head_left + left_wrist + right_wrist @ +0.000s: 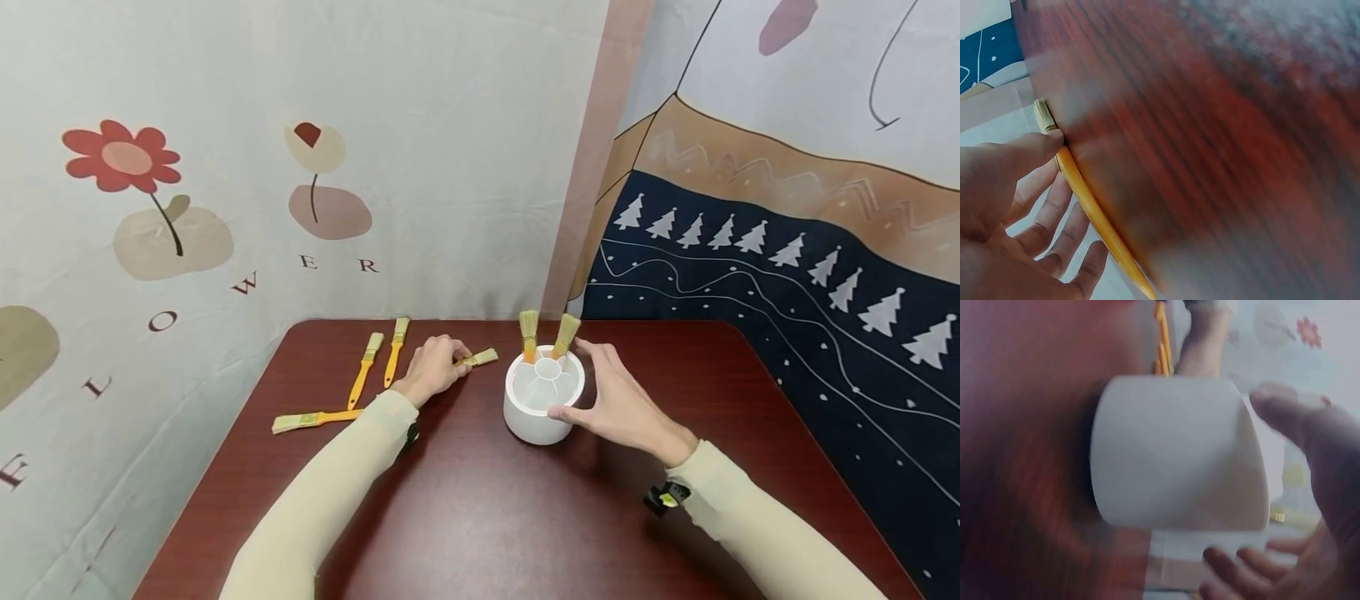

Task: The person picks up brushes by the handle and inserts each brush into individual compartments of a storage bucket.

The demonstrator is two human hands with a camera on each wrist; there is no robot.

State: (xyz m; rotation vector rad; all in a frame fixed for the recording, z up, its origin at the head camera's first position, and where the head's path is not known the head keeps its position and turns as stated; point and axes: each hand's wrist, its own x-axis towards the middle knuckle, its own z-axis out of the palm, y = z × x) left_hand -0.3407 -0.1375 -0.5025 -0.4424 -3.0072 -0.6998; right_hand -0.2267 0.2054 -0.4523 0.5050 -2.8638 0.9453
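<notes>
On the table, my left hand [437, 367] pinches a paintbrush [482, 357] with pale bristles. The left wrist view shows the thumb near the base of the bristles and the yellow handle [1094, 212] running past the fingers. A round white divided holder [536, 425] stands to the right, with two paintbrushes upright in its far compartments, bristles up: one on the left [529, 327], one on the right [567, 332]. My right hand [618, 400] is spread around the holder's right side, thumb at the near rim. In the right wrist view, the fingers [1254, 569] stand apart from the white wall.
Several yellow-handled paintbrushes lie left of my left hand: two side by side, one nearer [366, 371] and one farther [397, 352], and another [300, 422] partly behind the left sleeve. The dark red table [465, 517] meets a printed cloth [450, 208] at its back edge.
</notes>
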